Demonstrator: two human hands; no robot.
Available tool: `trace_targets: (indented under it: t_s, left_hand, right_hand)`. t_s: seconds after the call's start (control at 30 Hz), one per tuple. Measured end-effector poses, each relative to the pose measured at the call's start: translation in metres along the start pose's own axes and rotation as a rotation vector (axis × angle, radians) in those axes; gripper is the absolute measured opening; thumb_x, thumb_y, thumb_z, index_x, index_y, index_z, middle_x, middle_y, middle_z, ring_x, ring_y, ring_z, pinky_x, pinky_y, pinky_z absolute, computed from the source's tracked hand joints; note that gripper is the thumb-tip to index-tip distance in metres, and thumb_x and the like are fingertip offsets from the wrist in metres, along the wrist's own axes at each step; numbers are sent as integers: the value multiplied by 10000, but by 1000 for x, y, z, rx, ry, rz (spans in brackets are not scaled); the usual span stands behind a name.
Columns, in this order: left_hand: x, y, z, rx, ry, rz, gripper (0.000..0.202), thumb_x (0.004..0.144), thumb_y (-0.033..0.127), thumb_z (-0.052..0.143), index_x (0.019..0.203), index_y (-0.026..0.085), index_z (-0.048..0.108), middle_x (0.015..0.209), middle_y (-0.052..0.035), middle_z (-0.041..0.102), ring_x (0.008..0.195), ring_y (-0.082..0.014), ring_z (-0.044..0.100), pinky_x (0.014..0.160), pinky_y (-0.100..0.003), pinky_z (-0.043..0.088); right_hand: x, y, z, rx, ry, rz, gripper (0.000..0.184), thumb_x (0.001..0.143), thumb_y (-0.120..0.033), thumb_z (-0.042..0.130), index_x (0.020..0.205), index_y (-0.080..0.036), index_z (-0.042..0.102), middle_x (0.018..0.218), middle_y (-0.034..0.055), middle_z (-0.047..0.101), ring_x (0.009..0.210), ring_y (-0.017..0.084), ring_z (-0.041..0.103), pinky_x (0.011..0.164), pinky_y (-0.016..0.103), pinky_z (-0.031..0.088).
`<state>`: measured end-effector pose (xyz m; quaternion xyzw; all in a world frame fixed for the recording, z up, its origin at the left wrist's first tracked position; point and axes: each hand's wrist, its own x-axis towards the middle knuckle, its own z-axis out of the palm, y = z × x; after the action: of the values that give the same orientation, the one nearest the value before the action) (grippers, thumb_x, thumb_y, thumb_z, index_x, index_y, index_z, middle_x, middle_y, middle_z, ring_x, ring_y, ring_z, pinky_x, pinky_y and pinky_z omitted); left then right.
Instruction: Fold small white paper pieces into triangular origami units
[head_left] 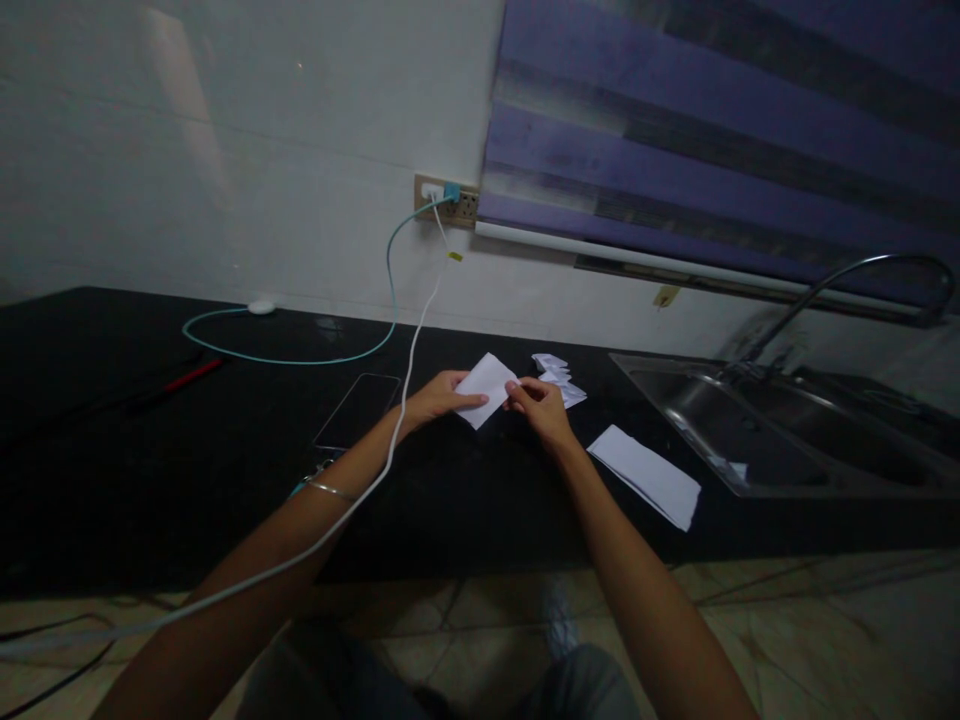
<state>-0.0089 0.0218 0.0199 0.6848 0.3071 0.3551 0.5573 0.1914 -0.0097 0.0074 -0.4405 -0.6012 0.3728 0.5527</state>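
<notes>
A small folded piece of white paper is held just above the black countertop, tilted with one corner up. My left hand grips its left side, thumb lying across the front and fingers behind. At the paper's right corner, my right hand pinches the edge between thumb and fingers. Several folded paper pieces lie behind my right hand, partly hidden by it. A stack of white paper strips rests on the counter to the right of my right wrist.
A phone lies beside my left forearm. The white cable runs from the wall socket across that forearm. A teal cable loops over the black countertop. To the right is a steel sink with a curved faucet.
</notes>
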Motion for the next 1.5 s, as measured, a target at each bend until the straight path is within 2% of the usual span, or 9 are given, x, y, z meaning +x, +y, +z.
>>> trace_targets:
  t_s: [0.17,0.43,0.57,0.87,1.0,1.13,1.5]
  left_hand:
    - [-2,1,0,62,-47,-101,278,648,304,780,826,99,719,736,-73,703,660,-177,624,609,-260,437]
    - [-2,1,4,102,24,-82,294,648,314,779,829,91,712,737,-70,701,640,-167,611,580,-244,426]
    - [1,-4,5,92,48,-70,309,661,289,776,894,97,715,781,-77,708,668,-170,617,598,-250,438]
    - [6,-12,6,81,100,-28,350,658,255,781,955,84,714,817,-94,705,718,-180,621,643,-280,466]
    - [5,-10,7,83,151,2,365,662,265,772,962,71,703,847,-100,699,756,-185,622,666,-285,469]
    - [4,-10,6,95,133,5,377,659,291,775,960,73,706,860,-109,703,775,-198,623,663,-288,468]
    - [2,-6,10,66,174,-11,340,640,249,786,932,87,725,847,-106,716,746,-185,636,647,-267,474]
  right_hand:
    - [2,5,-1,-27,-20,5,305,724,-491,677,713,-186,676,638,10,641,606,157,592,602,267,461]
    - [4,10,0,-9,-15,-16,276,763,-467,639,730,-194,662,668,3,629,635,149,596,649,272,485]
    - [4,9,1,-10,-9,-25,281,780,-469,613,722,-197,656,639,-6,611,616,143,587,651,277,496]
    - [3,3,4,130,-31,10,289,730,-488,673,728,-200,649,722,6,617,657,144,576,628,279,516]
    - [1,1,4,26,12,6,327,708,-521,691,708,-195,660,689,10,619,636,144,565,634,281,489]
    - [0,1,3,-67,0,-55,361,758,-536,638,691,-183,676,648,19,622,613,147,554,609,276,448]
    - [3,7,-1,-140,-20,-107,378,785,-534,613,754,-167,695,659,23,637,626,153,573,605,270,442]
